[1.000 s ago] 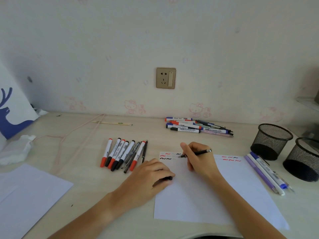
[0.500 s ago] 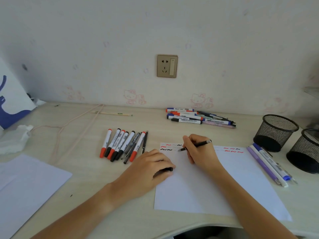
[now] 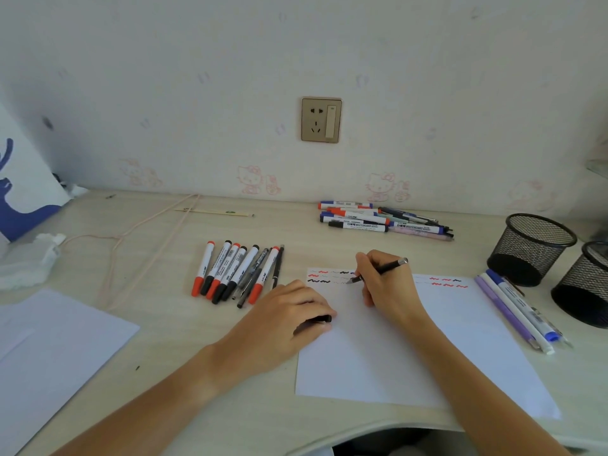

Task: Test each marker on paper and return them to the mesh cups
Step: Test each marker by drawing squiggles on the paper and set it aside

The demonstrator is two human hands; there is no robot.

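Pinched in the right hand (image 3: 388, 284), a black pen (image 3: 378, 270) touches its tip to the paper (image 3: 460, 340) near the far-left corner. Left hand (image 3: 289, 320) curls round a black cap (image 3: 324, 319) at the paper's left edge.

A desk (image 3: 296, 232) seen from above. Two mesh cups (image 3: 533, 248) stand at its right edge, with pens (image 3: 516, 311) lying just before them. A marker row (image 3: 237, 271) lies mid-desk, another pile (image 3: 378, 220) near the back edge. Bare desk runs between them.
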